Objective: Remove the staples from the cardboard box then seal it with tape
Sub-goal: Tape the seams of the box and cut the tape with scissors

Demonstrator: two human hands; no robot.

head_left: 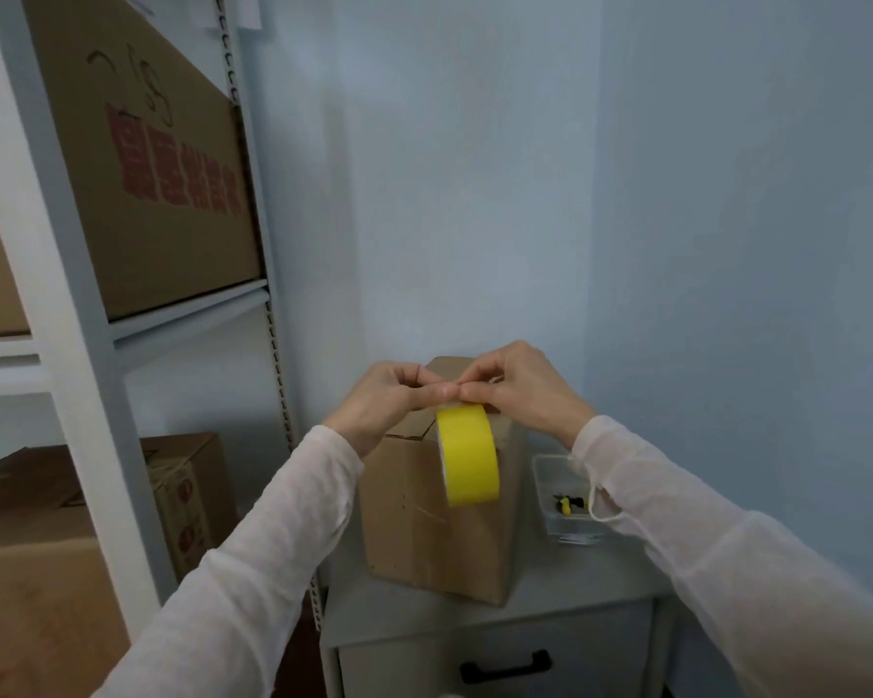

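Note:
A small brown cardboard box (424,521) stands on a grey cabinet (550,604), its top flaps closed. A roll of yellow tape (467,453) hangs upright in the air in front of the box's top edge. My left hand (391,403) and my right hand (517,382) meet above the roll, and the fingertips of both pinch its top edge where the tape end lies. Both arms wear white sleeves. The box's top is partly hidden behind my hands.
A clear plastic tray (558,488) with a small yellow-and-black tool stands on the cabinet right of the box. The cabinet has a drawer with a black handle (505,665). A white metal shelf (87,314) with several large cartons fills the left. Pale walls close the corner behind.

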